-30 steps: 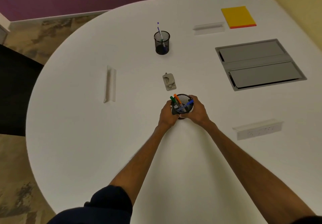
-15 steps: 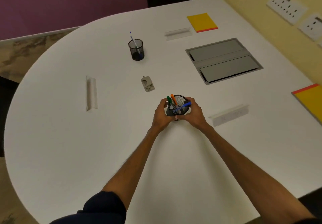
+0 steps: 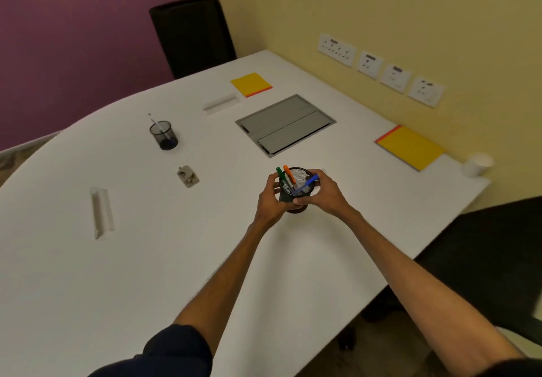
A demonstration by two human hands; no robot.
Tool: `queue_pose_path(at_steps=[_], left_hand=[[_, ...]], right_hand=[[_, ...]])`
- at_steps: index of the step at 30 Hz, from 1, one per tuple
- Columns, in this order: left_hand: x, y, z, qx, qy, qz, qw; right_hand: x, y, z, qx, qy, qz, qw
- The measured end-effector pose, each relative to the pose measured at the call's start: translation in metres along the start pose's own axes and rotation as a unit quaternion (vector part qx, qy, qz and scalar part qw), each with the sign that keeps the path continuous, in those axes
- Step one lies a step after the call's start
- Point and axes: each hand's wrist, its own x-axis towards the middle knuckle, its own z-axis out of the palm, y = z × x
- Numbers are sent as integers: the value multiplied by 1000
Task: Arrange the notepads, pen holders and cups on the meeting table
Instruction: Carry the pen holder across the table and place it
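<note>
A black mesh pen holder [image 3: 296,190] with green, orange and blue pens is at the middle of the white meeting table [image 3: 146,259]. My left hand [image 3: 271,200] and my right hand [image 3: 322,193] grip it from both sides. A second mesh pen holder [image 3: 164,136] with one pen stands far left of centre. One yellow notepad [image 3: 250,83] lies at the far end, another yellow notepad [image 3: 410,147] near the right wall. A white paper cup [image 3: 476,165] stands at the table's right corner.
A grey cable hatch [image 3: 286,124] is set into the table. Low white socket strips [image 3: 101,212] [image 3: 221,102] and a small grey fitting [image 3: 187,175] lie on the top. A black chair [image 3: 192,33] stands at the far end, another chair [image 3: 498,259] at right. Wall sockets [image 3: 381,71] line the yellow wall.
The view has swung right, bringing the wall, second notepad and cup into sight. Both hands still hold the pen holder, which has shifted rightward relative to the small grey fitting.
</note>
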Motion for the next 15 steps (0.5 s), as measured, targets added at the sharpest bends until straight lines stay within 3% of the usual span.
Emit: queue_pose_path(at_steps=[15], left_hand=[[-60, 132, 161, 19, -94, 130, 987]], right_hand=[[-134, 24, -201, 20, 135, 7, 991]])
